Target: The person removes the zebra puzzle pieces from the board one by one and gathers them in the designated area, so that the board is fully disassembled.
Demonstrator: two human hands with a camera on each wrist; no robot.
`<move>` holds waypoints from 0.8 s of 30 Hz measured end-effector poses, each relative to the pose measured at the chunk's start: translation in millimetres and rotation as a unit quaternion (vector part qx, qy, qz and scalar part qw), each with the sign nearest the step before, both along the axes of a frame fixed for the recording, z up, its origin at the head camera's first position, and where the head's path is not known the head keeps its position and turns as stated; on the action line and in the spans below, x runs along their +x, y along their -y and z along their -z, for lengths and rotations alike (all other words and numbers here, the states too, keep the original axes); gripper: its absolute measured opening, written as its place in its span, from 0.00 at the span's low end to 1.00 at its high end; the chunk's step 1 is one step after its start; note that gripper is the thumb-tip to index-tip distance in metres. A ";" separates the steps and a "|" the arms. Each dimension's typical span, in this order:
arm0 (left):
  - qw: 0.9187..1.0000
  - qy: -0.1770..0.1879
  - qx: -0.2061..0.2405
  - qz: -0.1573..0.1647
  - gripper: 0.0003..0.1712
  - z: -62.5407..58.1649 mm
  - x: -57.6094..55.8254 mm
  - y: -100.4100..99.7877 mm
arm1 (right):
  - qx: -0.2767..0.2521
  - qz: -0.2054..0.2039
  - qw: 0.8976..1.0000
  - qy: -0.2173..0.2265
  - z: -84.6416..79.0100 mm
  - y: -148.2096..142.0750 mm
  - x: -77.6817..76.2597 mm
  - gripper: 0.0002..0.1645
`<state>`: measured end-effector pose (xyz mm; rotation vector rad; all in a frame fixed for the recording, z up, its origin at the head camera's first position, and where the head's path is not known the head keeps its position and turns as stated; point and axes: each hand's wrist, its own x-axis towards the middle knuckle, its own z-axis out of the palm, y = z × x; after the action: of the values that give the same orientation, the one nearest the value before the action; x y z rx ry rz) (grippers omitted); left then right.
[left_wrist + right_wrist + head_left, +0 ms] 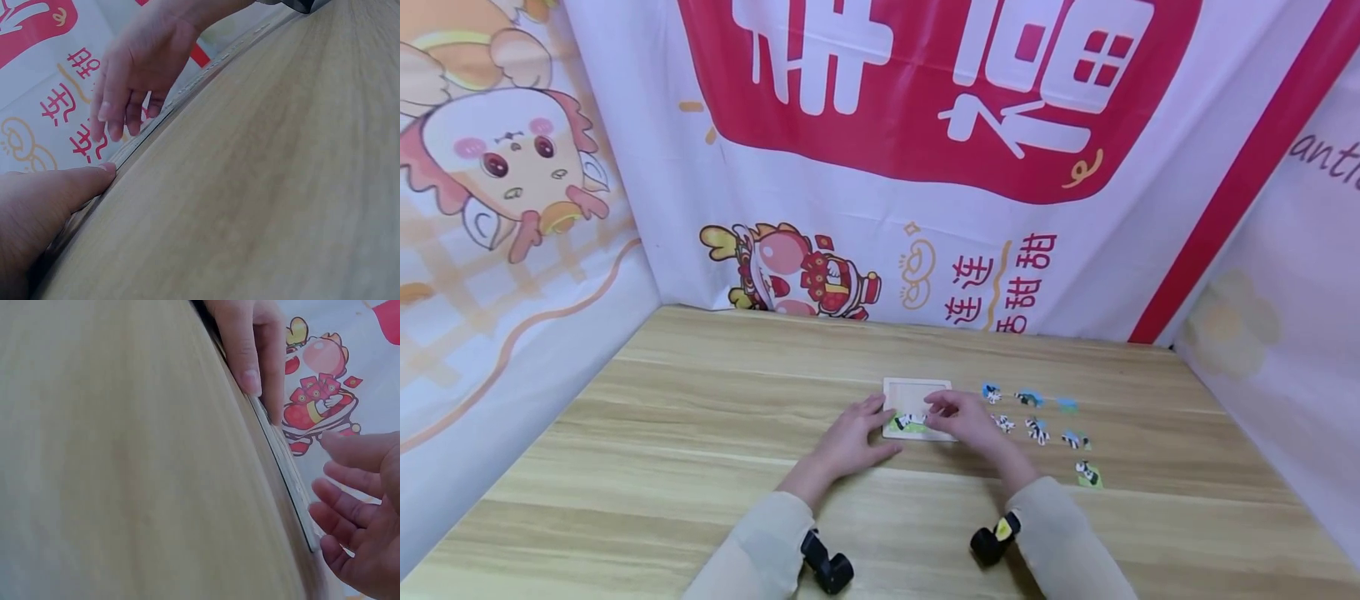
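Note:
A pale puzzle tray (917,385) lies flat on the table, with zebra-patterned pieces on green (908,423) along its near side. My left hand (852,437) rests at the tray's left edge, the thumb lying by the near corner. In the right wrist view, the left thumb (251,381) touches the rim of the tray (290,481). Over the tray's right part hovers my right hand (970,423), its fingers loosely bent. From the right wrist, this right hand (369,512) shows nothing between thumb and fingers. Its fingertips partly hide the tray from above.
Several loose puzzle pieces lie right of the tray, among them a zebra piece (1037,431), a blue piece (1067,404) and a green-edged one (1087,474) nearer me. A printed cloth (820,183) hangs behind the wooden table (700,400). Each wrist wears a black camera (829,567).

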<state>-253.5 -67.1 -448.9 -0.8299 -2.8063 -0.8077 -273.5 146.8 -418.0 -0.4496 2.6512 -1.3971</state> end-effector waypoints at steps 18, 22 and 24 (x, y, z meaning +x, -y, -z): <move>1.000 -0.020 -0.007 0.012 0.31 -3.4 4.4 1.1 | 0.072 -0.004 0.995 -0.063 15.0 2.7 2.1 0.17; 1.000 -0.023 -0.012 0.014 0.31 -3.2 4.5 0.3 | 0.077 -0.002 0.995 -0.063 13.1 4.1 3.5 0.17; 0.999 -0.025 -0.016 0.014 0.31 -3.3 4.6 -0.1 | 0.078 -0.002 0.995 -0.068 12.0 4.8 4.6 0.18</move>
<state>-248.9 -67.0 -445.6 -0.8819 -2.7773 -0.7381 -268.9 142.1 -430.1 -0.5497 2.8381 -1.1847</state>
